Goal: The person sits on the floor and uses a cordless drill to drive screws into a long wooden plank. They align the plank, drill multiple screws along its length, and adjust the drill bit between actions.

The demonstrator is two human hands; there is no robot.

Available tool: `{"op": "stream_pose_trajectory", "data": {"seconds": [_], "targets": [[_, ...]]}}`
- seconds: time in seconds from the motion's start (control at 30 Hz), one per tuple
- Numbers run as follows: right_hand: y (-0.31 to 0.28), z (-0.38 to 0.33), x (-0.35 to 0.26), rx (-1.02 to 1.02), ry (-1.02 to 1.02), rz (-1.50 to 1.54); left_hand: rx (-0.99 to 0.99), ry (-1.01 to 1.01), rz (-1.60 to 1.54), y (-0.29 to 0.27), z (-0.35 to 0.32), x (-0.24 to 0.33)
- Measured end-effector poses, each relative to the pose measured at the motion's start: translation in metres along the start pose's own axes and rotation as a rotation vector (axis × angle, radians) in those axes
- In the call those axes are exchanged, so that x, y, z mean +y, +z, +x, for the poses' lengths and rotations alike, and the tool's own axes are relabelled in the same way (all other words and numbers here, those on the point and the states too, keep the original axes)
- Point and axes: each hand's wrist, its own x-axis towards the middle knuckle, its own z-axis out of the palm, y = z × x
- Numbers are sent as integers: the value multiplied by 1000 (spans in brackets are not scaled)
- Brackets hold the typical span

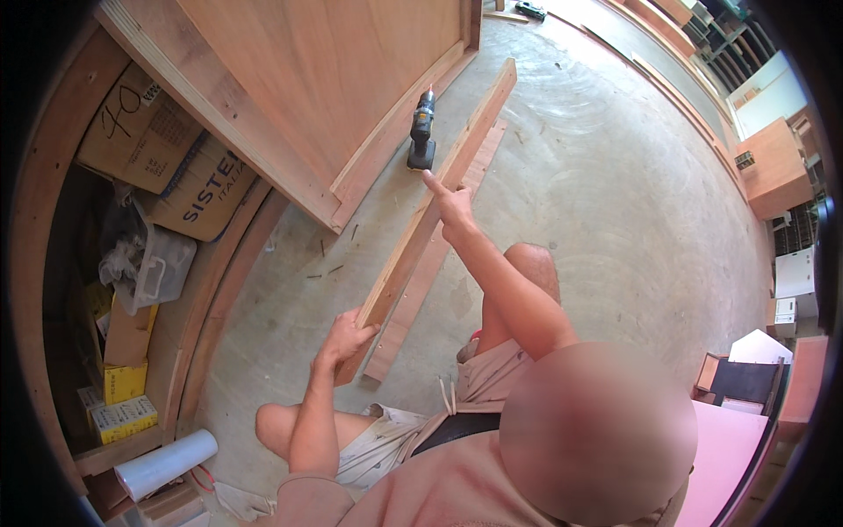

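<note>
A long wooden plank (405, 261) is held on edge, slanting from near my lap up toward the far right. My left hand (348, 336) is closed around its near end. Farther along, my right hand (453, 207) grips the same plank, its index finger stretched across the top edge. Beneath and to the right, a second, flatter board (406, 312) lies on the floor, partly covered by the held plank. A black and yellow cordless drill (423, 132) with a bit stands on the concrete just beyond my right fingertip.
A large wooden panel frame (338, 189) rises at the upper left. Shelving on the left holds cardboard boxes (145, 132), a clear plastic bin (162, 259) and yellow boxes (127, 382). A plastic-wrapped roll (167, 463) lies lower left. Several nails or screws are scattered on the floor (632, 237).
</note>
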Motion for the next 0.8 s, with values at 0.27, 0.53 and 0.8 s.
{"op": "stream_pose_trajectory", "data": {"seconds": [0.27,0.53,0.8], "targets": [[3,-15,-8,139,25,-138,-185,5,-239,-13,-10,17],[-9,-8,-7,158,40,-184,-260,-24,-330,-6,4,2],[-14,26,12,244,-152,-131,-391,-38,-549,-8,9,1]]}}
